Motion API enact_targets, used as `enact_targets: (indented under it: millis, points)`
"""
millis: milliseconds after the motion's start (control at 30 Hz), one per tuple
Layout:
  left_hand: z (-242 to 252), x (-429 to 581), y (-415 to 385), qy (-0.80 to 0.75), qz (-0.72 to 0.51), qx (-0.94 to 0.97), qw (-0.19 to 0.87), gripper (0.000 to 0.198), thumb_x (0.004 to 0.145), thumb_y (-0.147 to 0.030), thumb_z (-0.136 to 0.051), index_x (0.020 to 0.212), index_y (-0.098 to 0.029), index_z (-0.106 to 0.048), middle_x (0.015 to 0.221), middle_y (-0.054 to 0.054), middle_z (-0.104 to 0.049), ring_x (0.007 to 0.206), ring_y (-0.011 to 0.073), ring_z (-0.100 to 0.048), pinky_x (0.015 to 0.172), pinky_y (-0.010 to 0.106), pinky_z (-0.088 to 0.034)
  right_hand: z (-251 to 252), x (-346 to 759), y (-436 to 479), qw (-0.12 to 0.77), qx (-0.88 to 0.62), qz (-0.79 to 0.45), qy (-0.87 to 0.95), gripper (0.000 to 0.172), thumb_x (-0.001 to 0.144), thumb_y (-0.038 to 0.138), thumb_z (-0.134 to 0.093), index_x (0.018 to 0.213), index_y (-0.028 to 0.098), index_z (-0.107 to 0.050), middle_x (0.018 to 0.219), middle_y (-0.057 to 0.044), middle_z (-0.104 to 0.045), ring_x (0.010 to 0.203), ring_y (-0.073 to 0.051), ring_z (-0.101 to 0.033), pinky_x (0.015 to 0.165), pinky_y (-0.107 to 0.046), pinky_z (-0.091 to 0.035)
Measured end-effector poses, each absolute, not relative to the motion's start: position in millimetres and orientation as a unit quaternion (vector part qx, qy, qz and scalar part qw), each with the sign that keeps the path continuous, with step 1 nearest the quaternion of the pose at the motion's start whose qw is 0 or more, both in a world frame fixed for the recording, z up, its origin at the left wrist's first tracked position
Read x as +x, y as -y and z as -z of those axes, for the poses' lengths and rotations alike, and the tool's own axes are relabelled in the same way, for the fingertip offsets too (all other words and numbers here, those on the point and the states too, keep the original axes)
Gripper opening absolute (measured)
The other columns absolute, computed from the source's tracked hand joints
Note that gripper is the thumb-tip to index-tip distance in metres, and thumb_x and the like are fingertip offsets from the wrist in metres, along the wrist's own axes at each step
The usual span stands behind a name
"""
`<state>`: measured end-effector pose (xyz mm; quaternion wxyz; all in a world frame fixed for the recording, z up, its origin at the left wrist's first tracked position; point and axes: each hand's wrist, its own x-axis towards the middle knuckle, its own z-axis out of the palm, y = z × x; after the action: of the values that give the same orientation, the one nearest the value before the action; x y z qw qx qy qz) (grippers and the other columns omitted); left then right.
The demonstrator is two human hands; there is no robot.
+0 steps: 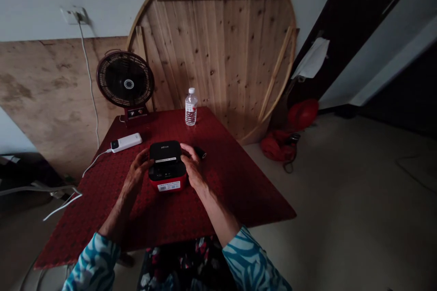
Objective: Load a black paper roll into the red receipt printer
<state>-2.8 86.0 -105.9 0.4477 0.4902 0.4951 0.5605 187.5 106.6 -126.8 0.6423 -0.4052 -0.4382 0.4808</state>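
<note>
A small black and red box-shaped device (166,163) with a white label on its front sits in the middle of a red-covered table (232,191). My left hand (136,173) presses against its left side with the fingers curled round it. My right hand (191,167) grips its right side in the same way. Just beyond my right hand lies a small dark cylinder (200,152).
A white power bank (126,142) with a cable lies at the back left. A small dark fan (125,82) and a clear water bottle (190,107) stand at the table's far edge. A round wooden board (225,45) leans on the wall. Red items (280,144) lie on the floor at right.
</note>
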Motion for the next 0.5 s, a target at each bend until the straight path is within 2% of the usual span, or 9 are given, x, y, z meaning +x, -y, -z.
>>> enact_targets:
  millis: [167, 367, 500]
  points:
    - [121.5, -1.8, -88.5, -0.474, -0.584, 0.437, 0.493, 0.072, 0.072, -0.033, -0.076, 0.141, -0.02, -0.057, 0.125, 0.011, -0.071, 0.11, 0.0296, -0.068, 0.091, 0.039, -0.053, 130.4, 187.8, -107.1, 0.643, -0.391, -0.48, 0.45, 0.049, 0.069, 0.028, -0.055, 0.117, 0.024, -0.063, 0.122, -0.005, -0.071, 0.116, -0.025, -0.064, 0.106, -0.042, -0.049]
    - [121.7, 1.7, -87.9, -0.483, -0.586, 0.418, 0.498, 0.081, 0.07, -0.033, -0.076, 0.146, -0.021, -0.051, 0.137, 0.013, -0.064, 0.124, 0.0318, -0.061, 0.098, 0.04, -0.05, 135.0, 187.2, -110.6, 0.632, -0.406, -0.467, 0.466, 0.048, 0.073, 0.028, -0.055, 0.12, 0.024, -0.063, 0.124, -0.006, -0.07, 0.118, -0.026, -0.063, 0.106, -0.044, -0.048]
    - [124.1, 2.5, -80.3, -0.474, -0.594, 0.441, 0.477, 0.069, 0.077, -0.041, -0.075, 0.141, -0.021, -0.057, 0.139, 0.012, -0.064, 0.13, 0.0324, -0.057, 0.105, 0.041, -0.046, 133.3, 186.9, -107.7, 0.637, -0.415, -0.44, 0.478, 0.044, 0.075, 0.03, -0.056, 0.117, 0.024, -0.064, 0.127, -0.006, -0.069, 0.121, -0.026, -0.061, 0.11, -0.045, -0.044]
